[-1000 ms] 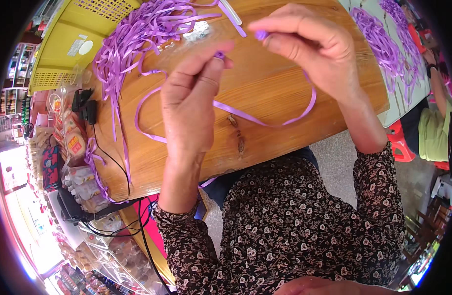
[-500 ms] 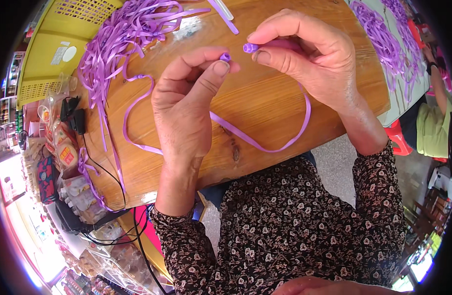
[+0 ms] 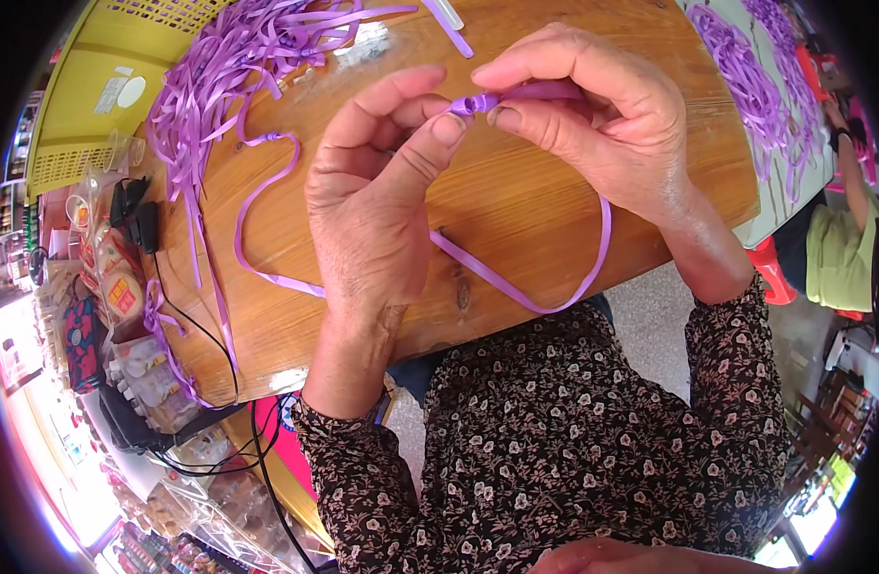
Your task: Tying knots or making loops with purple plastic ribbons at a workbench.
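Note:
Above the wooden table [image 3: 363, 359], my left hand [image 3: 373, 187] pinches one half of a small purple plastic clasp [image 3: 461, 106], its index finger lifted away from the thumb. My right hand [image 3: 602, 124] grips the other clasp half [image 3: 485, 101] and the end of a flat purple strap [image 3: 545, 90] between thumb and forefinger. The two halves meet end to end; whether they are locked cannot be told. From my hands the strap [image 3: 502, 282] hangs in a loop over the table's near edge, and a further length winds leftward across the wood.
A heap of purple straps [image 3: 219, 81] lies at the far left beside a yellow plastic basket [image 3: 86, 96]. Black cables [image 3: 186, 316] run over the left edge. More straps [image 3: 741, 86] rest on a white table at right, where another person [image 3: 841, 249] sits near a red stool [image 3: 770, 273].
The two clasp halves, apart before, now touch. My left hand has moved up and right toward my right hand, and its index finger has lifted.

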A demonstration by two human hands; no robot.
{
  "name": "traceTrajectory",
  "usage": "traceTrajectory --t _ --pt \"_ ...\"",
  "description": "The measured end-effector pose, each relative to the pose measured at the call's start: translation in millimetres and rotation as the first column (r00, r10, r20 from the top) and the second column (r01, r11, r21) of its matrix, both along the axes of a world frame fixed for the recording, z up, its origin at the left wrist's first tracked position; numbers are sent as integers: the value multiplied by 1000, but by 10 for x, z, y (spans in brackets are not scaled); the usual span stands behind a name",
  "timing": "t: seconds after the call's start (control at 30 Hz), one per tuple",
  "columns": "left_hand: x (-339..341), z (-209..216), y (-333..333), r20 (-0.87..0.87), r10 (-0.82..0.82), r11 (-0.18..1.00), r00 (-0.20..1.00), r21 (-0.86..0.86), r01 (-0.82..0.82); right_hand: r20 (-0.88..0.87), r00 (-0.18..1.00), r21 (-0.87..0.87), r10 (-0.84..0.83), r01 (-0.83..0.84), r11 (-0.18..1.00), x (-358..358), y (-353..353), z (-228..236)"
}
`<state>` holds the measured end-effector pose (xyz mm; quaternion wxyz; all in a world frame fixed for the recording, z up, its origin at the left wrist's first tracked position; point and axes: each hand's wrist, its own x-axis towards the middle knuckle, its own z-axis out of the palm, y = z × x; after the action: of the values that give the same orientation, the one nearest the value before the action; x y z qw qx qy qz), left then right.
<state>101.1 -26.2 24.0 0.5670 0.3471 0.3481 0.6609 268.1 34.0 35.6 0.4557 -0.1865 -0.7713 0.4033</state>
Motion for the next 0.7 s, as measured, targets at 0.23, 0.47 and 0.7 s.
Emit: traceTrajectory --t 0.23,0.47,0.7 --pt "-37 -16 -11 -8 2 1000 1000 -9 -2 151 984 39 -91 86 996 59 -43 285" --pt "16 -42 -22 -93 16 999 996 48 -12 146 982 101 -116 102 990 83 -41 304" --pt "30 -59 -29 -129 56 997 990 63 -48 199 971 117 -135 114 987 89 -48 329"
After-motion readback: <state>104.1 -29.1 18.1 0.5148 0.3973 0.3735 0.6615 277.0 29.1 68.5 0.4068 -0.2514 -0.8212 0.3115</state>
